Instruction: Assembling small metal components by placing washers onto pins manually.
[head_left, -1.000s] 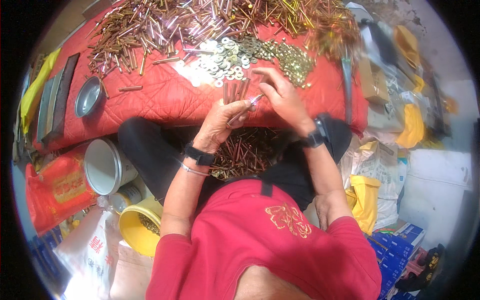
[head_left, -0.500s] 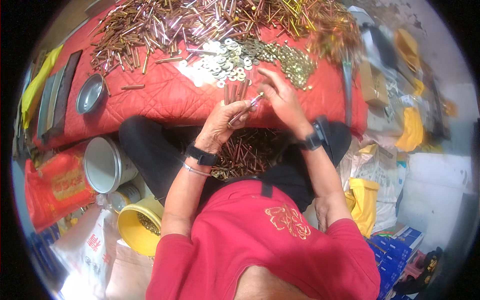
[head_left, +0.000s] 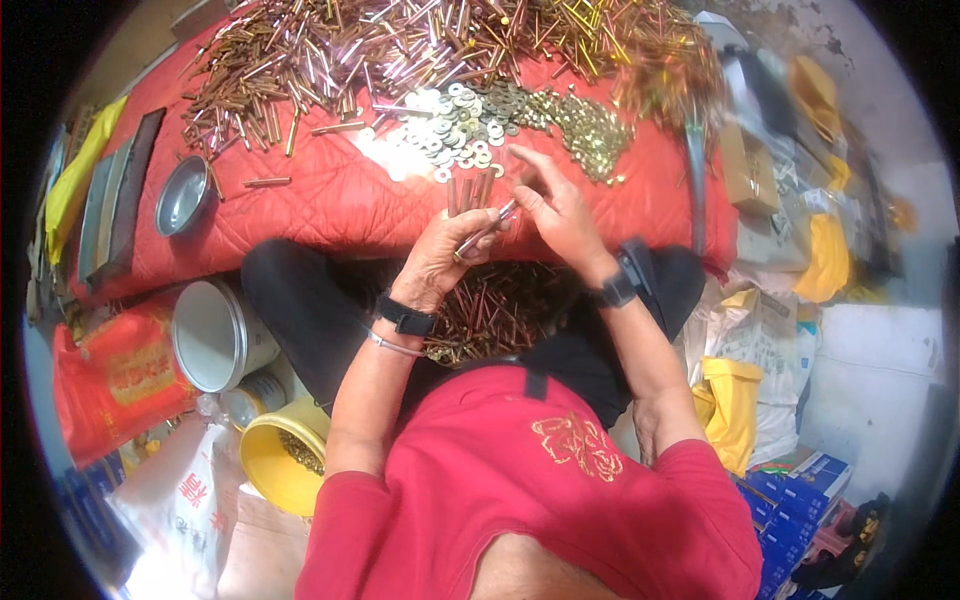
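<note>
My left grip (head_left: 436, 252) pinches metal rods (head_left: 467, 195) nearside of the washer pile (head_left: 468, 126), right grip (head_left: 563, 212) same side, can't tell if pinching.

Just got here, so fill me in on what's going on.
A person's left hand holds several metal rods pointing up, plus one slanted rod. The right hand is at that rod's upper end; whether it touches is hard to tell. Ahead, on a red quilted cover, lie a big heap of rods, flat washers and small brass-coloured pieces. More rods lie between the person's legs.
</note>
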